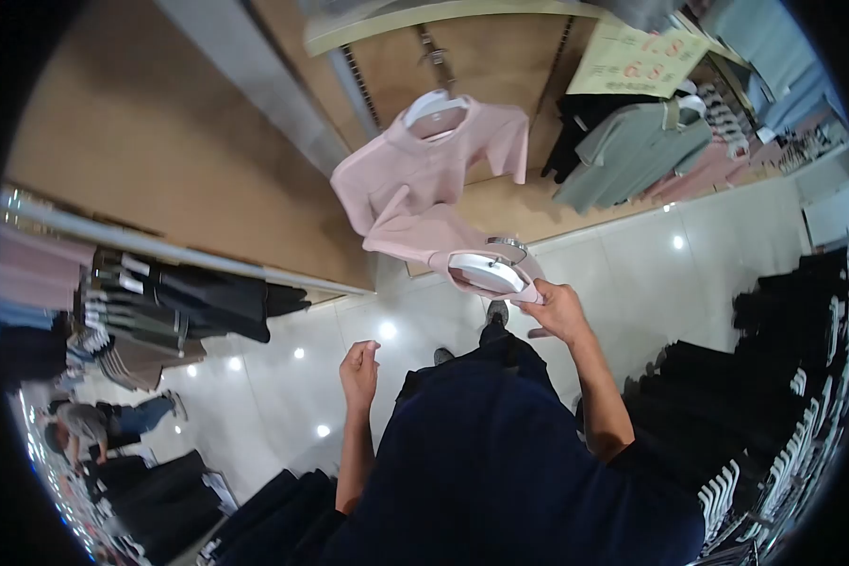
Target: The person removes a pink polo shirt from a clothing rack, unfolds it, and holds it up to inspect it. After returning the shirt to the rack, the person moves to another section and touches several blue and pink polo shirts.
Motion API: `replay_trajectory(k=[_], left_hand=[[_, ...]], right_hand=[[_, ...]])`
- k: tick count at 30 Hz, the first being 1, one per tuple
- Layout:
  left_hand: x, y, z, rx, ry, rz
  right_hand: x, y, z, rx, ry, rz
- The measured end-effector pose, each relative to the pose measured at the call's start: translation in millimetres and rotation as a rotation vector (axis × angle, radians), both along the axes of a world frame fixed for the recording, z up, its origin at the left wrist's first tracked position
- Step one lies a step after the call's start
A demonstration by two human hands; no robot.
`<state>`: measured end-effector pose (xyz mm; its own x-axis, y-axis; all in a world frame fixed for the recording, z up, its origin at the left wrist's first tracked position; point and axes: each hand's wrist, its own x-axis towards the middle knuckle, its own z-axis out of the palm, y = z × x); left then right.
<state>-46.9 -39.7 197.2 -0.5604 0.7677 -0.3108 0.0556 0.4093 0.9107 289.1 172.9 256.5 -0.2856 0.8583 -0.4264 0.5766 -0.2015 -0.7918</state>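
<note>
A pink shirt on a white hanger with a metal hook is held out in front of me. My right hand grips its collar edge near the hanger. Another pink top hangs above it from a wall hook on its own white hanger; the two garments overlap in view. To the left, my left hand is raised over the floor, its fingers curled with the tips together, away from the garments.
Racks of dark clothes stand at right, with more dark garments at left. Green shirts hang under a yellow price sign. A person bends at far left. Glossy floor tiles reflect lights.
</note>
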Motion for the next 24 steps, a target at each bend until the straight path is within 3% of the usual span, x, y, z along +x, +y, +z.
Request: replay_trajectory(k=[2,6,8,11,14,18,21,24], left_hand=[[-13,-23,11,-0.005,0.093,0.013],[-23,-23,56,0.235,0.608,0.094],[-23,-11,105,0.373,0.928,0.066],[-26,2,139,0.385,1.165,0.014],[-34,11,153,0.343,1.273,-0.078],[-47,14,160,0.469,1.199,-0.235],[-43,6,157,0.387,1.062,-0.313],[-32,5,150,0.484,1.039,-0.3]], right_hand=[[-24,-8,9,0.195,-0.076,0.144],[-60,-18,26,0.436,-0.078,0.352],[-75,-24,43,0.362,-0.018,0.376],[-81,-31,71,0.313,0.115,0.399],[-74,-34,97,0.337,0.136,0.411],[-59,-36,113,0.367,0.062,0.464],[-52,-38,125,0.354,0.026,0.474],[-40,-37,124,0.449,0.087,0.437]])
